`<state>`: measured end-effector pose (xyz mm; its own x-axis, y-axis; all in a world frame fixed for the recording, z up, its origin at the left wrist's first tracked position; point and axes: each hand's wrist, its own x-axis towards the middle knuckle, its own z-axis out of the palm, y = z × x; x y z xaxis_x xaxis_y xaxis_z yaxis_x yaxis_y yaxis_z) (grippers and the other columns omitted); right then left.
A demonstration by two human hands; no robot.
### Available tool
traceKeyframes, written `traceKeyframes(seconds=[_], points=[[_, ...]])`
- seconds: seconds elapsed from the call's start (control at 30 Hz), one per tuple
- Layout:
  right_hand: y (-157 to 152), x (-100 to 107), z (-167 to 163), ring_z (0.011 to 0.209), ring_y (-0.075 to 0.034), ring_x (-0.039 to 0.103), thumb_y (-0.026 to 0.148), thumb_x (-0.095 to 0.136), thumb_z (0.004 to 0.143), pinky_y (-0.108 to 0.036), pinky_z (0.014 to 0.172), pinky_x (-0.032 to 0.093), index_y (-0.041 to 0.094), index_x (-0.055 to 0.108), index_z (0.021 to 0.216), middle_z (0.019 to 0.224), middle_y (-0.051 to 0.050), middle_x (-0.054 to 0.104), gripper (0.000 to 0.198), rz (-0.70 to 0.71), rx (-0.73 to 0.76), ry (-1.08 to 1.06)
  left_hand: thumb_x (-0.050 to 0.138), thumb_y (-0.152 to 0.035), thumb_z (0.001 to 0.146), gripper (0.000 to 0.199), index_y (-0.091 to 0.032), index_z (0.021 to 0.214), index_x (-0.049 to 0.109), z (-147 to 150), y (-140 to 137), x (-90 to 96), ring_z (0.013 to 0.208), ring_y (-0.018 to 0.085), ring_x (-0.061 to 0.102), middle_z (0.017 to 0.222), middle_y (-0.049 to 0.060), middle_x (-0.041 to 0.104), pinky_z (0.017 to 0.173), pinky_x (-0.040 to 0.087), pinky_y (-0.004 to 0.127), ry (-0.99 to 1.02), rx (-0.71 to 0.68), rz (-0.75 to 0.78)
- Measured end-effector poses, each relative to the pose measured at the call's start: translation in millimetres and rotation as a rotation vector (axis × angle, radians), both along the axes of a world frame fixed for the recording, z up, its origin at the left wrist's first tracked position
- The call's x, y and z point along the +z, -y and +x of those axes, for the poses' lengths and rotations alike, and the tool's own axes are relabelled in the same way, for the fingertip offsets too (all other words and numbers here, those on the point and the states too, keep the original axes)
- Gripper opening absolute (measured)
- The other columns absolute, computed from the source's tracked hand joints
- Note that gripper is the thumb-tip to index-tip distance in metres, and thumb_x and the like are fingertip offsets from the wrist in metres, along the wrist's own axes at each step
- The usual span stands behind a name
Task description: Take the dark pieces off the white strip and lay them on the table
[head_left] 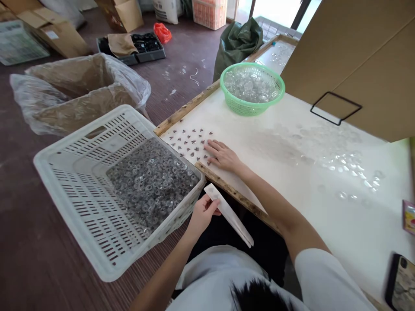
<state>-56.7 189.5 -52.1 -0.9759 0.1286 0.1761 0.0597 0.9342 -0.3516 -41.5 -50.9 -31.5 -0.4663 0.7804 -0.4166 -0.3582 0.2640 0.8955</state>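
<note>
My left hand (201,212) pinches a long, white, folded strip (231,218) near its upper end, over my lap beside the table's edge. The strip slants down to the right; its material I cannot make out. On the white tabletop, my right hand (224,156) lies palm down with its fingers spread. Its fingertips reach the near side of a group of small dark V-shaped pieces (193,141) set out in loose rows. Left of the table corner, a white plastic crate (81,190) holds a heap of small clear round pieces with dark middles (152,181).
A wooden rail (233,190) edges the table. On it stand a green basket (253,108) of clear pieces and a large cardboard sheet (353,65). Clear discs (350,166) and a phone (402,285) lie to the right. A plastic-lined box (81,103) sits behind the crate.
</note>
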Motion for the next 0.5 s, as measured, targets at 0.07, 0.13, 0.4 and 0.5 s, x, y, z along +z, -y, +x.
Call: traceKeyframes(seconds=[0.07,0.13,0.4,0.5], points=[[2.4,-2.4,-27.8,0.145,-0.026,0.025,0.04,0.038,0.099,-0.045,0.118,0.022,0.017,0.041,0.147,0.156,-0.009,0.032,0.053,-0.062,0.018,-0.026,0.067,-0.046,0.079,0.037,-0.014,0.098,0.064,-3.2,1.7,-0.1,0.069,0.019,0.069,0.082,0.005,0.071,0.062,0.059,0.03,-0.002,0.008,-0.006],[4.5,-2.2,-46.1,0.145,-0.024,0.025,0.038,0.034,0.1,-0.044,0.118,0.022,0.018,0.042,0.146,0.155,-0.008,0.034,0.05,-0.148,0.029,-0.049,0.067,-0.047,0.078,0.037,-0.014,0.097,0.065,-6.6,2.1,0.0,0.07,0.019,0.069,0.084,0.005,0.071,0.062,0.059,0.03,-0.006,0.016,-0.008],[-6.5,16.7,-5.9,0.131,-0.022,0.045,0.046,0.036,0.098,-0.044,0.112,0.033,0.024,0.057,0.127,0.136,-0.009,0.056,0.041,-0.559,-0.257,-0.43,0.069,-0.046,0.078,0.035,-0.015,0.094,0.066,-14.1,-1.4,-0.5,0.069,0.019,0.069,0.082,0.004,0.072,0.062,0.06,0.031,0.005,0.069,0.02],[-9.9,20.0,27.4,0.109,-0.02,0.061,0.036,0.041,0.096,-0.044,0.104,0.042,0.025,0.059,0.115,0.11,-0.007,0.067,0.029,-0.773,-0.391,-0.502,0.068,-0.045,0.079,0.034,-0.015,0.096,0.066,-12.3,-6.5,2.7,0.066,0.018,0.068,0.079,0.004,0.071,0.062,0.059,0.03,0.041,0.078,0.045]])
